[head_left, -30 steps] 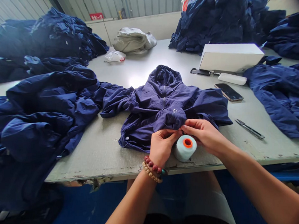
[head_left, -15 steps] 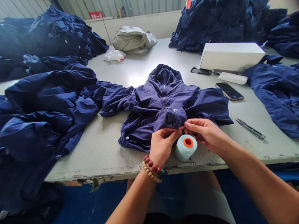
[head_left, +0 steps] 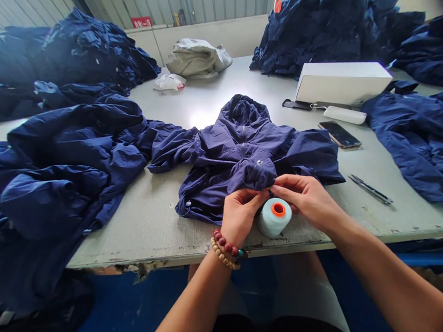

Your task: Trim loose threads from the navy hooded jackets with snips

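A navy hooded jacket lies crumpled on the grey table, its hem bunched toward me. My left hand, with bead bracelets on the wrist, pinches the bunched hem fabric. My right hand pinches the same fold from the right, fingertips almost touching the left ones. A pale blue thread cone with an orange core lies on its side between my hands, right below the fold. Whether a needle or thread is in my fingers is too small to see.
Heaps of navy jackets lie at left, far left, far right and right. A white box, a phone, a white power bank and thread snips lie right of me. A grey bundle sits at the back.
Almost nothing: my fingers have shifted slightly on the hem fold, and the thread cone has stayed between my hands.
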A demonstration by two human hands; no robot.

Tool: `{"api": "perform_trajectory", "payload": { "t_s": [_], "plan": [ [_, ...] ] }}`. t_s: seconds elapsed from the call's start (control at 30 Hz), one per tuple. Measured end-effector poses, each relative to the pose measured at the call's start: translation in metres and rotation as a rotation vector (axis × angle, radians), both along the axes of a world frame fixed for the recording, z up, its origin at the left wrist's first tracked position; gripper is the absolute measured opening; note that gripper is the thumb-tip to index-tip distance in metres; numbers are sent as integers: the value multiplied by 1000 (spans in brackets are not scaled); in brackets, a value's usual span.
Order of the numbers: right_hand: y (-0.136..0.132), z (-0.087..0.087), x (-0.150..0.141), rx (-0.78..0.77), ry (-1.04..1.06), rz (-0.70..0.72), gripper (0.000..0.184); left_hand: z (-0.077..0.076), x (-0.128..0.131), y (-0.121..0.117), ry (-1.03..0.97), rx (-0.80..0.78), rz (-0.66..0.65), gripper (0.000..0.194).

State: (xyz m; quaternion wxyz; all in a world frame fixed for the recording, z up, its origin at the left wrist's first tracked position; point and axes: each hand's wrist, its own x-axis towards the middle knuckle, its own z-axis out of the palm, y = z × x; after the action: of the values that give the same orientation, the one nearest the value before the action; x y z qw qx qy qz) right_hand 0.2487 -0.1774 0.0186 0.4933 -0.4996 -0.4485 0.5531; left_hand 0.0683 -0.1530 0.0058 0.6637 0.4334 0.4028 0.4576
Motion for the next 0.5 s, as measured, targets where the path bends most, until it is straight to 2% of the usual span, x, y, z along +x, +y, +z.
{"api": "perform_trajectory", "payload": {
  "t_s": [0.17,0.33,0.5],
  "plan": [
    [3,-3,1,-75,71,37,38,3,1,-1,-13,-26,7,41],
    [4,-3,6,-7,-41,61,39,4,1,-1,-15,-41,13,41],
    [-1,-10,5,36,-96,-5,38,4,0,-1,16,-32,17,39]
  ]
}}
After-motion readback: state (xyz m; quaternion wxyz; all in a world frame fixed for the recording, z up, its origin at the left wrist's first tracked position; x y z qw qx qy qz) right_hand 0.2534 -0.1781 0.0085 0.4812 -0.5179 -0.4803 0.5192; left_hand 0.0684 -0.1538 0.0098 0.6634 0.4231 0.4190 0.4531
